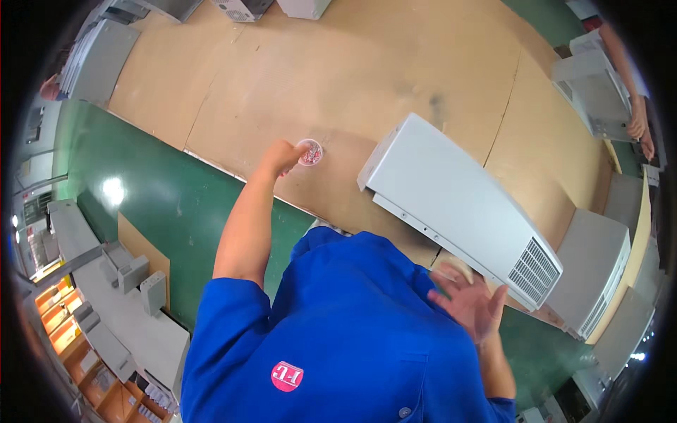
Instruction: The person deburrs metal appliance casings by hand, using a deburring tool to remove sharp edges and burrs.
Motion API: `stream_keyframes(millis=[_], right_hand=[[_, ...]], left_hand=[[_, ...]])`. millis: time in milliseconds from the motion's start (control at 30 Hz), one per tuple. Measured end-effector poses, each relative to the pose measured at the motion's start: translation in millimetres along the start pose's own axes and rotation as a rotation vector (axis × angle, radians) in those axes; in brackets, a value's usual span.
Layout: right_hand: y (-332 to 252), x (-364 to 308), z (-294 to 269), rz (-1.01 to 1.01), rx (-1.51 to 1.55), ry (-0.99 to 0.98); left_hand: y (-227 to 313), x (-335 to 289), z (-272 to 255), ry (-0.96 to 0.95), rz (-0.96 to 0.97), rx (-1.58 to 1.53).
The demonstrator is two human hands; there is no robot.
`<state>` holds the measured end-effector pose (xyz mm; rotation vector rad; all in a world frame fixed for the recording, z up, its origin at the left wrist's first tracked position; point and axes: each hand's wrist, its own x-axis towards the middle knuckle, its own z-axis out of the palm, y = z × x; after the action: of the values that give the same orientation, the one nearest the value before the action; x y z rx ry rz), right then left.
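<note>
On the tan work table, a small round white cup (310,152) holds small reddish and silvery pieces, too small to name. My left hand (281,156) is at the cup's left side, fingers curled, with one digit reaching over the rim into it. What its fingertips grip, if anything, is hidden. To the right lies a long pale grey metal housing (455,204), with a slotted vent at its near right end and small holes along its near edge. My right hand (471,304) is raised by that near edge, fingers spread, slightly blurred, holding nothing I can see.
More grey housings stand on the table (338,63) at the right (592,271), far left (106,63) and far edge. Another person's hands (638,127) touch a grey unit (592,88) at the far right. Green floor (176,204) and grey-topped benches lie to the left.
</note>
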<state>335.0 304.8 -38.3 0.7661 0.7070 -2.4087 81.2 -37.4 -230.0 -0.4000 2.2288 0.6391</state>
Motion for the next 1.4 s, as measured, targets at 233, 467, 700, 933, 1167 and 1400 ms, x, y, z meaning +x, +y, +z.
stream_keyframes(millis=[233,467,700,933,1167,1400], right_hand=[[14,27,-11,-0.962,0.412,0.275],[-65,47,-14,-0.974,0.241,-0.094],[-173,113,38,-0.869,0.055,-0.031],[-291,269,121,-0.952,-0.086,0.303],[-378,409,172,-0.783,-0.137,0.068],[-404,518,207,-0.746,-0.198,0.023]], left_hand=[[-5,30,-3,-0.106,0.168,0.070],[-7,16,8,0.060,0.360,0.213],[-32,15,24,0.142,0.439,0.013],[-27,13,24,0.109,0.405,-0.108],[-8,9,2,0.090,0.342,-0.199],[-5,18,12,0.060,0.303,-0.191]])
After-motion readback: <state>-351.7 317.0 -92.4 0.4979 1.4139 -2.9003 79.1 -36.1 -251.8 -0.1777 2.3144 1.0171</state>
